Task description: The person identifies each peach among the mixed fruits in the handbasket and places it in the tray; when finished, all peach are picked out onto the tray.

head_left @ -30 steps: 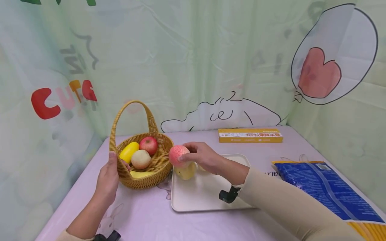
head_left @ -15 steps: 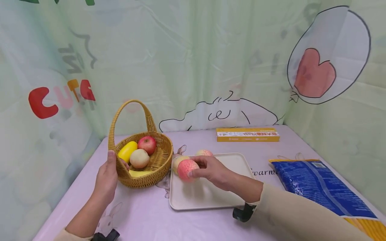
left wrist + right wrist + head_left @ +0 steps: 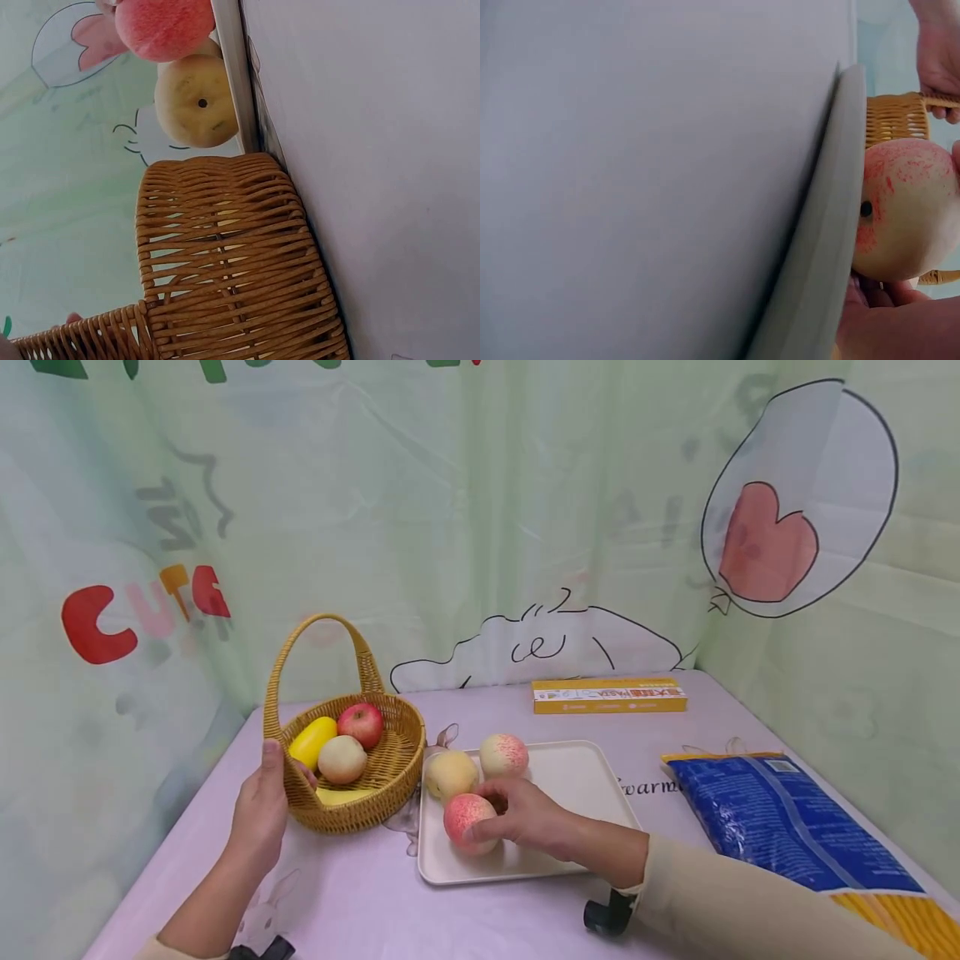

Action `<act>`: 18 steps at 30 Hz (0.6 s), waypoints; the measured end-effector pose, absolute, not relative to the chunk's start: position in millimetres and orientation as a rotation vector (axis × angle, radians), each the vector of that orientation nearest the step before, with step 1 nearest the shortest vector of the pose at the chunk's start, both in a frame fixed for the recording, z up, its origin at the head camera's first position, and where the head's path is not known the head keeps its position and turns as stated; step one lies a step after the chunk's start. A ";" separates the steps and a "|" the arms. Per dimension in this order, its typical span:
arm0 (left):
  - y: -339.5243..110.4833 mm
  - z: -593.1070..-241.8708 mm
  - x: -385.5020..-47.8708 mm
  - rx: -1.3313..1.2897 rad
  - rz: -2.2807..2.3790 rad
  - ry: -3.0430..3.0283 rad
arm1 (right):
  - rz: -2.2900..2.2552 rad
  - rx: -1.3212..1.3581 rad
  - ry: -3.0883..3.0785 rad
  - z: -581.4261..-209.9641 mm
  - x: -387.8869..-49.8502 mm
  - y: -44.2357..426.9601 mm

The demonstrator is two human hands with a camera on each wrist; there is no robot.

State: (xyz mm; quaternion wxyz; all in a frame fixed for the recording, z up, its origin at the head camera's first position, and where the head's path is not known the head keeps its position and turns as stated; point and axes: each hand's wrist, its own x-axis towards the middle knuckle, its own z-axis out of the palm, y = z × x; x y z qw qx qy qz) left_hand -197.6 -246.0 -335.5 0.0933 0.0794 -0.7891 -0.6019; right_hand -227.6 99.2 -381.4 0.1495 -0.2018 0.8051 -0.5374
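The left hand (image 3: pixel 258 806) grips the near left side of the wicker basket (image 3: pixel 360 814) at the foot of its handle. Inside lie a red apple (image 3: pixel 361 725), a pale round fruit (image 3: pixel 342 759) and yellow fruit (image 3: pixel 312 742). Over the left part of the white tray (image 3: pixel 592 777), the right hand (image 3: pixel 528 814) holds a pink peach (image 3: pixel 468 822) between thumb and fingers, low at the tray's surface. Behind it on the tray are a yellowish fruit (image 3: pixel 452 776) and a pink-and-cream peach (image 3: pixel 504 756). In the right wrist view the held peach (image 3: pixel 907 214) shows beside the tray rim (image 3: pixel 821 225).
An orange pasta box (image 3: pixel 609 697) lies at the back of the table. At the right is a blue and yellow bag (image 3: pixel 795 822). A printed curtain (image 3: pixel 450 510) stands behind the table.
The right hand has carried the pink peach from beside the basket rim, toward the near side and down to the tray, uncovering the two fruits behind. The left hand keeps its hold on the basket.
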 end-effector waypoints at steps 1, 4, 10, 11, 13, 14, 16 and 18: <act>-246.2 -335.9 -197.5 0.235 -1.785 -2.344 | -1.535 -0.574 2.324 -381.9 -227.2 98.7; -246.8 -336.9 -197.8 0.247 -1.789 -2.350 | -1.518 -0.547 2.338 -382.0 -226.1 98.1; -246.3 -336.5 -197.5 0.277 -1.817 -2.348 | -1.517 -0.575 2.325 -379.4 -223.1 100.1; -246.1 -336.5 -197.4 0.270 -1.815 -2.345 | -1.521 -0.582 2.324 -378.8 -222.6 100.8; -245.9 -336.4 -197.4 0.260 -1.809 -2.340 | -1.533 -0.585 2.321 -377.6 -221.6 102.3; -245.7 -336.3 -197.5 0.256 -1.808 -2.335 | -1.537 -0.582 2.323 -376.9 -221.2 103.1; -245.6 -336.3 -197.8 0.252 -1.812 -2.327 | -1.545 -0.571 2.331 -375.5 -220.3 104.6; -245.6 -336.1 -197.8 0.263 -1.823 -2.323 | -1.549 -0.565 2.337 -374.0 -219.0 105.6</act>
